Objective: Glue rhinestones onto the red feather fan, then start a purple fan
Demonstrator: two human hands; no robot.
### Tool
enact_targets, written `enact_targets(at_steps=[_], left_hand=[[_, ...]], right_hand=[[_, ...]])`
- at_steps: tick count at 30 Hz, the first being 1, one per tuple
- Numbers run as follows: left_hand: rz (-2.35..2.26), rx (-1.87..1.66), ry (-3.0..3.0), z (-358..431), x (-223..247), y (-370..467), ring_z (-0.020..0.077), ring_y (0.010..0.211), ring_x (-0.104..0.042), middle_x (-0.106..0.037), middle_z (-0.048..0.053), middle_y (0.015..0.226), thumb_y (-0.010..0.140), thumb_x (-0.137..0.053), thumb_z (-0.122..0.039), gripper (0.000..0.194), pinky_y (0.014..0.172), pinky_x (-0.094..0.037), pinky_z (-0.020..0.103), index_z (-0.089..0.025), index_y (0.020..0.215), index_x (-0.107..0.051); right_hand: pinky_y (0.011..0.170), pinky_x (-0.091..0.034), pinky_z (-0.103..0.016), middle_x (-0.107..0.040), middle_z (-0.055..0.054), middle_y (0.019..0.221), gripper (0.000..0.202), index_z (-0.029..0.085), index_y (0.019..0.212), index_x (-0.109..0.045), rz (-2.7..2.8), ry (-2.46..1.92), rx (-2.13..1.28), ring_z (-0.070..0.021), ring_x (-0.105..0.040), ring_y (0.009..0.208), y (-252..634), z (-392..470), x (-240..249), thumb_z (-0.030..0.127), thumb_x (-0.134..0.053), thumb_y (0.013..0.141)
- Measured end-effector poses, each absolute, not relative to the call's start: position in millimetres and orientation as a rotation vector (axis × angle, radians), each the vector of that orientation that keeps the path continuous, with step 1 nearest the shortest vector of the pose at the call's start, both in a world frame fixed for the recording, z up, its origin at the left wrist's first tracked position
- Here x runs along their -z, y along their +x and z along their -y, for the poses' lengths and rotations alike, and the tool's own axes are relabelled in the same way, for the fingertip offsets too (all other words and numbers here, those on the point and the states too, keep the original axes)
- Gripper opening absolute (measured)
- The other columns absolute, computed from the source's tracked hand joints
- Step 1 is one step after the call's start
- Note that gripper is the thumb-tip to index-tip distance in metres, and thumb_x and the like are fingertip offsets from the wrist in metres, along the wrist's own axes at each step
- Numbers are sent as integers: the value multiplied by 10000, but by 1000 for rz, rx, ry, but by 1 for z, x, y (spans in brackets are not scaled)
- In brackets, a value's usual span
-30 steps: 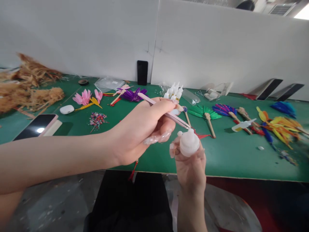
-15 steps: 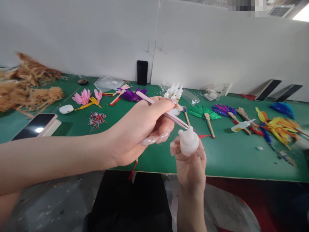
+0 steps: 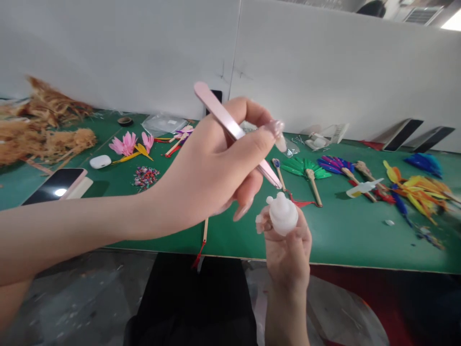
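My left hand [image 3: 223,158] holds pink tweezers [image 3: 223,117], whose tips point down to the right. Just below those tips, without touching them, is a small white bottle [image 3: 284,216] with a rounded nozzle. My right hand [image 3: 288,250] grips this bottle from below, fingers wrapped round it. A wooden stick [image 3: 205,229] with a red tassel lies partly hidden beneath my left hand. Beyond the bottle rests a green feather fan piece [image 3: 300,168] with a wooden handle.
On the green table [image 3: 345,240] are pink petals [image 3: 123,145], colourful beads [image 3: 146,177], brown fibres [image 3: 54,129], a phone [image 3: 54,186], yellow feathers [image 3: 419,190] and a glue bottle [image 3: 363,188]. A white partition [image 3: 324,72] stands behind.
The tweezers have lifted off the bottle's nozzle as my left hand rose and its index finger spread outward. The right hand with the bottle has barely moved.
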State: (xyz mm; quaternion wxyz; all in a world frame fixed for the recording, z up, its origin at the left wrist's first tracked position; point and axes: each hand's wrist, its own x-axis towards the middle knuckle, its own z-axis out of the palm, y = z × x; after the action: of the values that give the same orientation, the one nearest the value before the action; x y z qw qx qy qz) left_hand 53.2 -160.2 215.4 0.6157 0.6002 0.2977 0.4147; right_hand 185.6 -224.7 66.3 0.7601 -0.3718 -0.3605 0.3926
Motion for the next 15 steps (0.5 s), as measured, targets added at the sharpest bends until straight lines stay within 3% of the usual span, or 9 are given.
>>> enact_targets(at_steps=[3,7,10,15], left_hand=[[-673,-1019,1411,167,-221,54,53,246,-351,-431,-68,319,876,-540,-138,112,360,-271,156,-204,799,-589],[-694,-993,1026,172,-226,59,29,242,-275,-371,-70,294,834,-567,-64,165,350,-133,172,-173,718,-610],[-697,-949,879,171,-223,56,42,248,-309,-404,-62,315,846,-532,-51,170,355,-162,177,-168,754,-615],[-657,-1051,1263,164,-213,44,68,270,-389,-475,-54,358,873,-571,-196,41,325,-202,172,-210,850,-601]], right_hand=[[532,-446,-270,-646,-70,885,324,210,1003,-667,780,-803,-839,-148,-580,645,185,227,-68,447,-659,782],[511,-435,-263,-664,-67,882,307,222,991,-688,781,-816,-810,-152,-585,642,185,228,-68,445,-666,780],[544,-455,-264,-678,-67,897,298,225,988,-703,769,-821,-786,-167,-613,710,187,230,-67,436,-671,781],[648,-484,-301,-685,-61,951,249,238,986,-699,788,-926,-660,-184,-629,793,193,234,-73,396,-663,797]])
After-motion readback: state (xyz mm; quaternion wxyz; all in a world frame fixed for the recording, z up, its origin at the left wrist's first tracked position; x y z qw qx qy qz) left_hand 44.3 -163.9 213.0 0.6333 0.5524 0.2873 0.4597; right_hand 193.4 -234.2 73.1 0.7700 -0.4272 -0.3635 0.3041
